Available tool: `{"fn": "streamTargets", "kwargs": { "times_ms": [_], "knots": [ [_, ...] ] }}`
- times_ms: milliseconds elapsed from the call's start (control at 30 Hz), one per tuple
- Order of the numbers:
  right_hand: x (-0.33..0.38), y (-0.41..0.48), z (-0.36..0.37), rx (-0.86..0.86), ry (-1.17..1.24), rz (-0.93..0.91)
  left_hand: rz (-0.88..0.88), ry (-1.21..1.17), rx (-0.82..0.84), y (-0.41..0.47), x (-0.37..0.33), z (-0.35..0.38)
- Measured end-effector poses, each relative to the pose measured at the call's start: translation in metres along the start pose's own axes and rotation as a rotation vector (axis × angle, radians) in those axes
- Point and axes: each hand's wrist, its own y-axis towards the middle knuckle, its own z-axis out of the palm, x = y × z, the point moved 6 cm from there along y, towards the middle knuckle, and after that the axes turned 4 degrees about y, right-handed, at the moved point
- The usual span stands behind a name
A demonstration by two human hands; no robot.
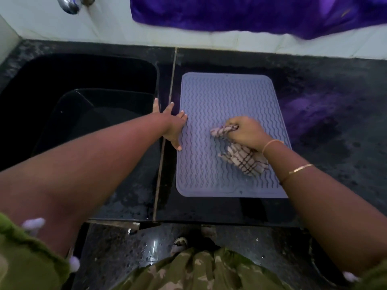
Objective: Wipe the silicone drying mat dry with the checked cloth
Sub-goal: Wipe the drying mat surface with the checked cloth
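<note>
Across the dark stone surface [314, 114], just right of the sink [83, 80], the silicone drying mat [219, 97] lies flat, its long side running away from the person. On its near right part lies the checked cloth [245, 162], bunched so that one fist can drive it over the ridges. The right hand [247, 132] grips that wad, fingers curled round it, forearm reaching in from the right. The left hand [173, 126] presses the mat's left edge, fingers spread and straight (probably to stop it sliding).

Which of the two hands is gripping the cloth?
The right hand, bunching the checked cloth on the mat; the left hand rests flat on its edge.
</note>
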Motion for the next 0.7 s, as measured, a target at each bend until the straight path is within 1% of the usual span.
{"fn": "streamTargets", "kwargs": {
  "times_ms": [100, 167, 233, 267, 333, 400, 433, 533, 567, 600, 633, 667, 700],
  "knots": [
    [-0.005, 0.024, -0.026, -0.152, 0.402, 0.182, 0.066, -0.011, -0.122, 0.002, 0.0, -0.013],
    [-0.005, 0.034, -0.04, -0.217, 0.592, 0.276, 0.104, 0.051, -0.203, 0.005, 0.003, -0.027],
    [0.001, 0.052, -0.053, -0.26, 0.705, 0.297, 0.091, 0.068, -0.252, 0.014, 0.01, -0.045],
    [0.008, 0.062, -0.06, -0.29, 0.735, 0.279, 0.065, 0.073, -0.273, 0.021, 0.014, -0.055],
    [0.019, 0.09, -0.067, -0.356, 0.741, 0.234, 0.016, 0.137, -0.304, 0.036, 0.019, -0.071],
    [0.03, 0.119, -0.064, -0.362, 0.652, 0.22, -0.025, 0.199, -0.273, 0.051, 0.018, -0.077],
    [0.033, 0.134, -0.058, -0.341, 0.532, 0.23, -0.039, 0.235, -0.231, 0.059, 0.015, -0.075],
    [0.028, 0.157, -0.024, -0.154, 0.08, 0.388, -0.024, 0.354, -0.16, 0.077, 0.001, -0.072],
    [0.024, 0.16, -0.015, -0.153, -0.04, 0.436, -0.012, 0.362, -0.164, 0.082, -0.001, -0.073],
    [0.023, 0.16, -0.011, -0.196, -0.159, 0.466, -0.008, 0.35, -0.171, 0.085, -0.001, -0.075],
    [0.024, 0.162, -0.008, -0.26, -0.268, 0.448, -0.006, 0.329, -0.176, 0.084, 0.0, -0.076],
    [0.031, 0.165, -0.004, -0.317, -0.338, 0.38, 0.002, 0.305, -0.175, 0.084, 0.003, -0.076],
    [0.043, 0.169, 0.001, -0.331, -0.356, 0.267, 0.016, 0.295, -0.16, 0.085, 0.006, -0.074]
  ]
}}
